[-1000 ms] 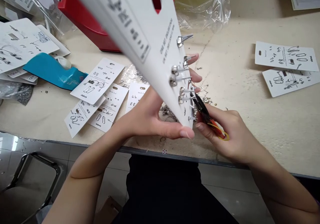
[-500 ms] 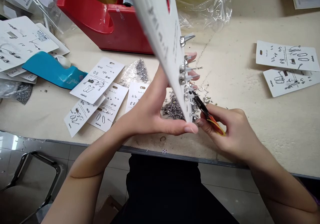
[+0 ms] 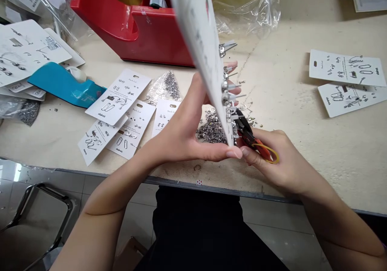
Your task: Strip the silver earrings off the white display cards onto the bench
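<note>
My left hand (image 3: 193, 130) holds a white earring card (image 3: 208, 53) nearly edge-on to me, thumb at its lower edge and fingers behind it. Earring posts with metal backs (image 3: 227, 86) stick out from the card's right face. In my right hand (image 3: 278, 158) are small pliers (image 3: 246, 130) with black jaws and red-yellow handles. Their jaws are at the posts near the card's lower end; whether they grip one I cannot tell. Under the card lies a pile of small metal earring backs (image 3: 211, 128), partly hidden.
A red tape dispenser (image 3: 160, 35) stands at the back, a blue one (image 3: 66, 85) at the left. Filled earring cards (image 3: 117, 96) lie left, more cards (image 3: 344, 67) far right. A clear bag of small metal parts (image 3: 171, 85) sits behind my left hand. The table edge (image 3: 193, 183) runs before me.
The card has turned a little, its top swinging right. My right hand has shifted slightly right and rolled, and the pliers' handles now look further apart.
</note>
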A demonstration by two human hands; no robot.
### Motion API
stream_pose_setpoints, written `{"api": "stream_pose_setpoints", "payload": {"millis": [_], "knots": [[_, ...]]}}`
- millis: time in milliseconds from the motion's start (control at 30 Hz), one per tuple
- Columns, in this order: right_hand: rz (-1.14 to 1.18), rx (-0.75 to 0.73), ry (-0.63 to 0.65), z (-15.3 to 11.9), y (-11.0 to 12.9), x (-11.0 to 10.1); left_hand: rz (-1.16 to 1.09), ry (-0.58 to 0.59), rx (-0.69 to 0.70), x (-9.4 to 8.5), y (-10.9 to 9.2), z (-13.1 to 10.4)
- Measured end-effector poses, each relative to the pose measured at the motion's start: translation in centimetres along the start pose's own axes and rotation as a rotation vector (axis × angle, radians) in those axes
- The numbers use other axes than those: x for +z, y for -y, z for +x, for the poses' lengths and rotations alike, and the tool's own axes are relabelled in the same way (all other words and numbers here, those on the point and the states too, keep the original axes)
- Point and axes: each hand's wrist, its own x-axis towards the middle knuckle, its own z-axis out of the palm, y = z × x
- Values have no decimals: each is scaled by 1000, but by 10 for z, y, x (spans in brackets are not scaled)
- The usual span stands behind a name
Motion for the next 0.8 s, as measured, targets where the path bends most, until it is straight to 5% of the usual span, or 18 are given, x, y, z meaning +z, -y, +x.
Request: {"api": "stream_pose_setpoints", "payload": {"millis": [433, 800], "knots": [[-8, 10, -15, 0, -1, 2, 65, -40, 87, -1, 6, 1], [-51, 6, -52, 1, 0, 2, 107, -51, 31, 0, 3, 3]]}}
